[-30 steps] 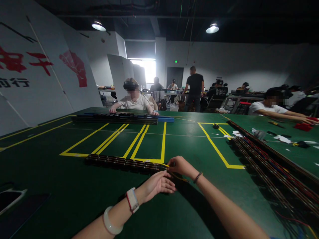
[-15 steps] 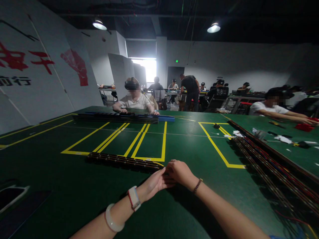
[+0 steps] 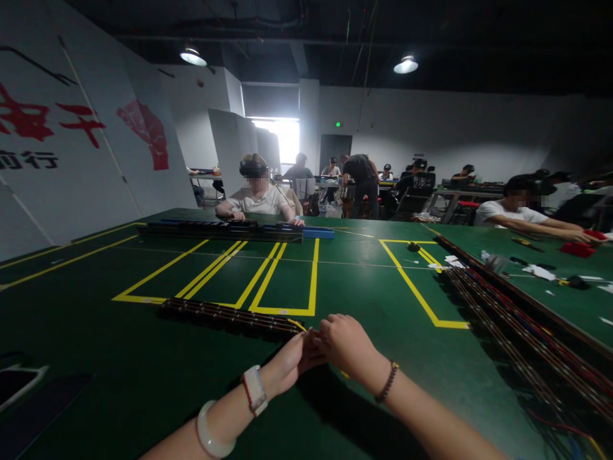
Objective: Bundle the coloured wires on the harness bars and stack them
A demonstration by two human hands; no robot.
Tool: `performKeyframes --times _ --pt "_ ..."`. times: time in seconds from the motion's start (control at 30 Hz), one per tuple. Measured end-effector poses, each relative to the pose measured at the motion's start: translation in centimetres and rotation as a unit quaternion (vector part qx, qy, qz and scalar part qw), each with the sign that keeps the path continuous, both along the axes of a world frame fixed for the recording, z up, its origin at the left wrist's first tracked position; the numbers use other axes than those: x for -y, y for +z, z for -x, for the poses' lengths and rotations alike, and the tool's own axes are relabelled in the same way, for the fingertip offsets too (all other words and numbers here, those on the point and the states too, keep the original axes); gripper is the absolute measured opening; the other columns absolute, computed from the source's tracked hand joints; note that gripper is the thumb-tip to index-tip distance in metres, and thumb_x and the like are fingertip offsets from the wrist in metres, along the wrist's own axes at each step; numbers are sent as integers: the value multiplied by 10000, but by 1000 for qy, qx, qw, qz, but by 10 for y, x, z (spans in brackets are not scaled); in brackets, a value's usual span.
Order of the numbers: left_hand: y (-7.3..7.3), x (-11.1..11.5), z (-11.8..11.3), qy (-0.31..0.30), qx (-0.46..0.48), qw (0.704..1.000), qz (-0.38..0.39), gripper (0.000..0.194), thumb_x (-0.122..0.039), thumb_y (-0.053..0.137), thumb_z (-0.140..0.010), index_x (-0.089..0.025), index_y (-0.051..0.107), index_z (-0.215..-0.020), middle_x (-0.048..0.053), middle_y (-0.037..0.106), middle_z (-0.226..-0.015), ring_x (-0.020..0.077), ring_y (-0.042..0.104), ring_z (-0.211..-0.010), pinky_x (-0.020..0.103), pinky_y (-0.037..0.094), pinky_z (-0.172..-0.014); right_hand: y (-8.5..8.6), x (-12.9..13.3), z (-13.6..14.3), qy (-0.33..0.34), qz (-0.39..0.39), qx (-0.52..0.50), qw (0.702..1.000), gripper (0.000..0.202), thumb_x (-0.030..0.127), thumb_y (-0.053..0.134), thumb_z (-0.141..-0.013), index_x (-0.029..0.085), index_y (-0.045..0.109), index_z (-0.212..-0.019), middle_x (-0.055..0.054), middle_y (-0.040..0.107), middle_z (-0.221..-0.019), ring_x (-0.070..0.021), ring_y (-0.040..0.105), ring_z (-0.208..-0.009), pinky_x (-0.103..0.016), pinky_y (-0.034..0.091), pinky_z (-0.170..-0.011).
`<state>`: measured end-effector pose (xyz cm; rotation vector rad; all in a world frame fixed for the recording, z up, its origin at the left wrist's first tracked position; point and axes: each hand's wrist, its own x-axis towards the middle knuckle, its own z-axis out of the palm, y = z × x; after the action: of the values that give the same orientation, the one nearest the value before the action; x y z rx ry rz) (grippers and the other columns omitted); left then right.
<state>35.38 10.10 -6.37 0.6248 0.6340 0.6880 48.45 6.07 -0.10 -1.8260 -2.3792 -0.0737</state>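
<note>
My left hand [image 3: 288, 363] and my right hand [image 3: 345, 342] meet at the right end of a dark strip bundle [image 3: 230, 316] that lies on the green table [image 3: 373, 300]. Both hands have their fingers drawn together; what they pinch is too small and hidden to name. A short yellow wire [image 3: 295, 324] shows at the bundle's end, just beyond my left fingertips. A bit of yellow also shows beneath my right hand.
Long wired strips [image 3: 507, 332] run along the right side. Dark and blue bars [image 3: 225, 231] lie at the far edge before a seated person [image 3: 258, 195]. Another person works at the far right near a red object [image 3: 578, 248]. A dark flat object [image 3: 43, 409] is at left.
My hands have shifted slightly down and closed together more, with my left fingers less spread. The bundle's right end has moved a little left and down in view.
</note>
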Motion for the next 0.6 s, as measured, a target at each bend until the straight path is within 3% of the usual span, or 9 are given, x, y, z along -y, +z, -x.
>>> performKeyframes --times 0.1,0.2,0.33,0.47,0.6 --pt "1 1 2 -17 -2 1000 -19 152 -288 577 -851 -138 551 -846 35 635 -795 122 617 -719 343 490 -840 -5 0 0 -14 31 18 999 188 276 595 -835 138 681 -930 -132 666 -846 -252 637 -801 -332 472 -687" --pt "-1 0 3 -43 6 999 -28 203 -344 571 -857 -146 544 -892 52 648 -850 151 636 -782 384 479 -868 -11 0 0 -11 67 45 997 190 189 524 -861 129 683 -947 -137 678 -844 -248 654 -751 -310 466 -625" --pt "-1 -1 4 -72 -17 996 -44 243 -374 552 -864 -135 545 -910 87 663 -890 184 653 -823 394 477 -863 -5 -1 -4 -38 82 53 995 226 211 482 -891 131 691 -858 -125 681 -809 -225 657 -724 -272 441 -593" --pt "2 1 4 -87 -41 993 -71 261 -357 564 -856 -106 559 -927 123 670 -929 193 656 -850 355 478 -848 1 -11 -19 -64 8 29 997 182 199 504 -884 156 672 -832 -83 668 -830 -185 626 -749 -261 410 -635" --pt "2 3 3 -71 -82 990 -86 273 -351 564 -854 -96 535 -944 143 667 -942 172 651 -810 303 477 -777 -18 -31 -40 -54 -87 -36 994 146 242 544 -889 196 681 -867 -53 650 -866 -171 564 -864 -264 361 -746"
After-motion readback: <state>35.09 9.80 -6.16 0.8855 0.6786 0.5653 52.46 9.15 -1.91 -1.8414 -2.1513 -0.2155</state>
